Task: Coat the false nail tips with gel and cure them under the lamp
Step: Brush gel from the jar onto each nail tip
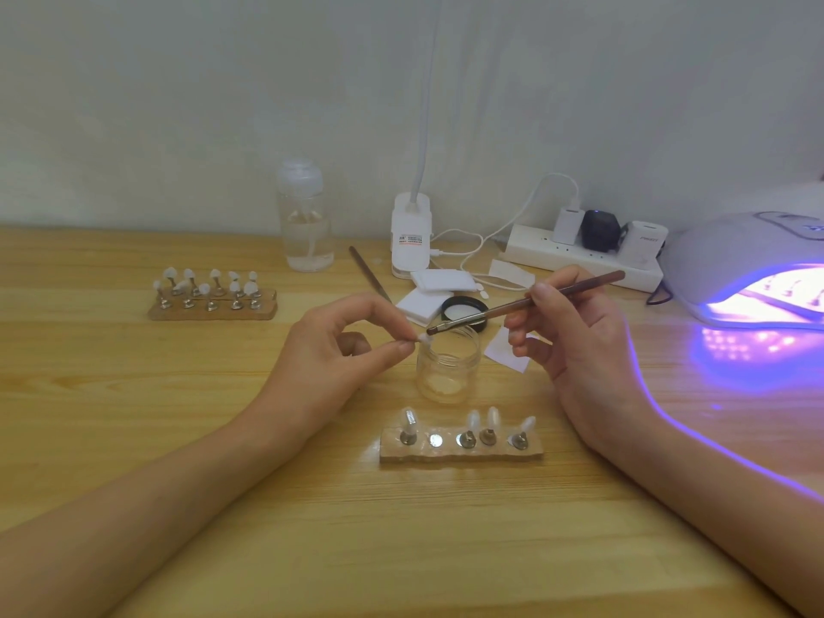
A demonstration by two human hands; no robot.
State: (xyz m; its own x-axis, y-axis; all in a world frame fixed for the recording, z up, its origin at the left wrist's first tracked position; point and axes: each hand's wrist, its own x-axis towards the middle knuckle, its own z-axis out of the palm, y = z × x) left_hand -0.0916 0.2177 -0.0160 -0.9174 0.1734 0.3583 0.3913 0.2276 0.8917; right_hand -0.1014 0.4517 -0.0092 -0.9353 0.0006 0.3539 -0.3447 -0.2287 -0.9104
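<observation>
While the left hand (330,350) pinches one false nail tip (422,339) above the open jar (448,372), the brush (526,301), gripped in the right hand (579,341), touches it. Thin, even strokes should serve best before curing under the glowing lamp (735,252), far right. The label (412,240) on the white clip base and the charger (646,238) lettering are too blurred to read.

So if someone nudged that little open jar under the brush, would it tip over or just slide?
It would probably slide rather than tip: the jar looks squat and wide and stands upright on the smooth wooden table. It seems nearly empty, so it is likely light. Its clear walls look glossy, so they may be slippery to pinch.
</observation>
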